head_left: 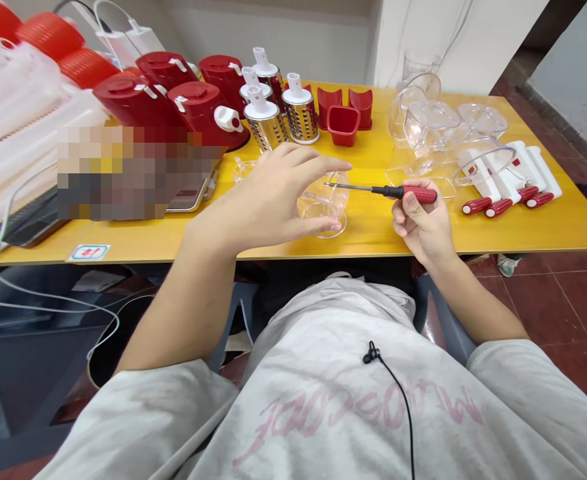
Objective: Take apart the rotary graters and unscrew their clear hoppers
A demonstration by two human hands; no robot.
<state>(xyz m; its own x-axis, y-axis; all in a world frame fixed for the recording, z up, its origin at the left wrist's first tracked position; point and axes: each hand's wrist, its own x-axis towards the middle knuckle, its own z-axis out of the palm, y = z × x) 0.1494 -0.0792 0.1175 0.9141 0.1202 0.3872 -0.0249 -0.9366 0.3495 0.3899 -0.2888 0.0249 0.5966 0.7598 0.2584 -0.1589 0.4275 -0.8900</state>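
Note:
My right hand [426, 223] is closed around the red handle of a screwdriver [418, 194], whose shaft points left. My left hand [278, 193] is open, thumb and fingers spread apart above the front of the table. The screwdriver's tip lies between its thumb and forefinger. Behind that gap stands a clear plastic part [337, 230] with a round rim, partly covered by the left hand; no firm grip on it shows. Another small clear piece [243, 171] sits just beyond the left wrist.
Red grater housings [201, 100], metal drum graters [301, 117] and red cups [343, 125] stand at the back of the yellow table [373, 237]. Clear plastic housings [431, 123] and white handles with red grips [498, 208] lie to the right. At left are a phone [188, 199] and cables.

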